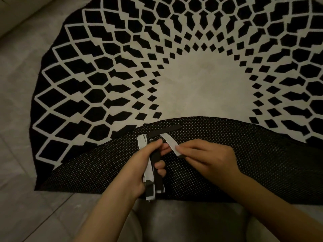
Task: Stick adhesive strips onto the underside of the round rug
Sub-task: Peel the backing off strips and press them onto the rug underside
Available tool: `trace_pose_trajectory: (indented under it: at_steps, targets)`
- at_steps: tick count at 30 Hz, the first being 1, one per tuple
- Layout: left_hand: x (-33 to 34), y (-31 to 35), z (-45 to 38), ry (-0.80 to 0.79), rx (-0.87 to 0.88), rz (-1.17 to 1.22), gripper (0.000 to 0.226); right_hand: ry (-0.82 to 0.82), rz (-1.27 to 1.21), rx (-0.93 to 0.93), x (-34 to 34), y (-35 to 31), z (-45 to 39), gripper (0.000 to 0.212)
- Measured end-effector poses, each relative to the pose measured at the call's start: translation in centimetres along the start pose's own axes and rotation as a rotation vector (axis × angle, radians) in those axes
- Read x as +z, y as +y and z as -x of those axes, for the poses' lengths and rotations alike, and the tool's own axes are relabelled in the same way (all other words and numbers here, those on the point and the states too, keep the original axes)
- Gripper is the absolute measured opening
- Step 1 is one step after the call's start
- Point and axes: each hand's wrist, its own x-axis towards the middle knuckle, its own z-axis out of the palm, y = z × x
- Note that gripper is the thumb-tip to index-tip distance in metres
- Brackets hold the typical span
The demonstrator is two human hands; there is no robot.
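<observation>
Nearest, at 6 o'clock, pale-trousered knees [174,224] over the grey tiled floor [21,119]. Just above, left hand [139,172] curled round a bundle of adhesive strips [154,170], black and white-backed, held upright with ends fanning out at top and bottom. At 3 o'clock of it, right hand [206,154] pinching the lower end of a white backing strip [170,143] between thumb and fingertips, the strip slanting up toward 11 o'clock. Beneath both hands, folded-back underside [253,163] of the round rug [201,81], dark with fine pale dots. At 12 o'clock of the hands, one black strip [165,131] lying flat on that underside near its fold edge. Beyond, black-and-cream patterned face spreading toward 12 o'clock.
</observation>
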Motion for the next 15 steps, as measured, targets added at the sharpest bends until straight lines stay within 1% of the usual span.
trace_pose_trajectory:
  at_steps: [3,5,7,8,10,12,15]
  targets:
    - [-0.3,-0.2,-0.1,0.017,0.028,-0.003,0.013,-0.062,0.036,-0.128,-0.4,0.1,0.0,0.019]
    - [-0.3,-0.4,-0.1,0.053,0.084,-0.007,0.011,-0.157,0.036,-0.139,-0.6,-0.1,0.2,0.020]
    - [-0.2,-0.6,-0.1,0.129,0.197,-0.122,0.010,-0.220,-0.013,-0.038,-0.8,-0.1,0.5,0.026]
    - [-0.2,-0.7,-0.1,0.172,0.261,-0.232,0.009,-0.214,-0.040,0.041,-0.8,-0.1,0.6,0.029]
    - [-0.2,-1.0,0.2,0.216,0.349,-0.438,0.008,-0.131,-0.094,0.215,-0.6,-0.1,0.7,0.029]
    - [0.0,-1.3,0.4,0.208,0.370,-0.530,0.008,-0.048,-0.150,0.374,-0.5,-0.2,0.3,0.027]
    - [0.2,-1.7,0.6,0.172,0.376,-0.609,0.008,-0.028,-0.275,0.513,-0.5,-0.3,-0.6,0.024]
